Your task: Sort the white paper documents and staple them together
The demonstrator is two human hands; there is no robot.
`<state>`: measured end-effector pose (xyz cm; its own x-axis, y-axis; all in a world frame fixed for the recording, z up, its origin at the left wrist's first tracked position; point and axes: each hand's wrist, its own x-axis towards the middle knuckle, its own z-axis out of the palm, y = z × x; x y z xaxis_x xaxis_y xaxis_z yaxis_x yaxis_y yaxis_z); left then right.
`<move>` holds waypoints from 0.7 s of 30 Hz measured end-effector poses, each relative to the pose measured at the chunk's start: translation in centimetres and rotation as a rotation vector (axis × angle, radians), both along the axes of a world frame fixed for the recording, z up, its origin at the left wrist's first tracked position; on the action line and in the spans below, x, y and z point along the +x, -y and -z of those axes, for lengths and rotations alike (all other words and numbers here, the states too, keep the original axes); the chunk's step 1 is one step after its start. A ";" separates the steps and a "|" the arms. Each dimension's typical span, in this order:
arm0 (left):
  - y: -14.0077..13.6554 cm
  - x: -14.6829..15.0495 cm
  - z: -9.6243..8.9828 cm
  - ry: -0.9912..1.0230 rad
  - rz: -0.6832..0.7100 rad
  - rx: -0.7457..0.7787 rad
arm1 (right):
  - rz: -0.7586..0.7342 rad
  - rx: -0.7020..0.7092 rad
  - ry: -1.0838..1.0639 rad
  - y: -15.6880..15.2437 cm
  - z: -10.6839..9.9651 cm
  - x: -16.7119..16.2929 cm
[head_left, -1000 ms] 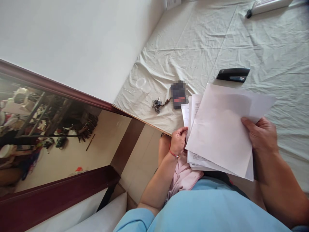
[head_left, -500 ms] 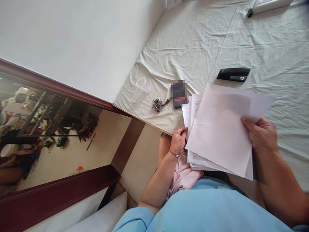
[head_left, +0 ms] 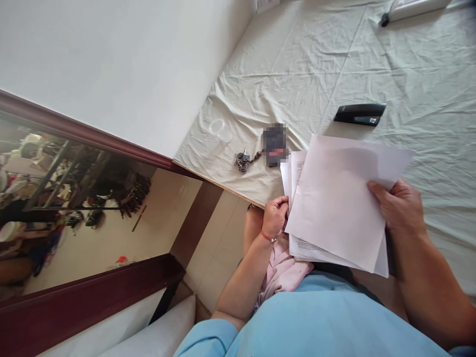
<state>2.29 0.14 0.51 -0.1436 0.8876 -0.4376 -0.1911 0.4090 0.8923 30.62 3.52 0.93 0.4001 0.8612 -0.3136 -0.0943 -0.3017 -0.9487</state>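
Head view: papers [head_left: 338, 203], long axis running forward, far end leaning right.

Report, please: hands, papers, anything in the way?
Left hand pinching left edge of papers; right hand gripping right side. Papers overlapping unevenly. Stapler apart, not blocking.

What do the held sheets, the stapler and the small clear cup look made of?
Sheets: matte white paper, thin-edged, some bearing print.
Stapler: probably hard black plastic, judging by its smooth, faintly shiny casing.
Cup: likely clear plastic, smooth, as the cloth shows through it; glass can't be ruled out.
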 end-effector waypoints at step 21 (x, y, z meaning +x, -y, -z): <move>-0.1 0.0 0.1 -0.017 -0.038 0.024 | 0.047 0.017 -0.045 -0.2 -0.5 -0.6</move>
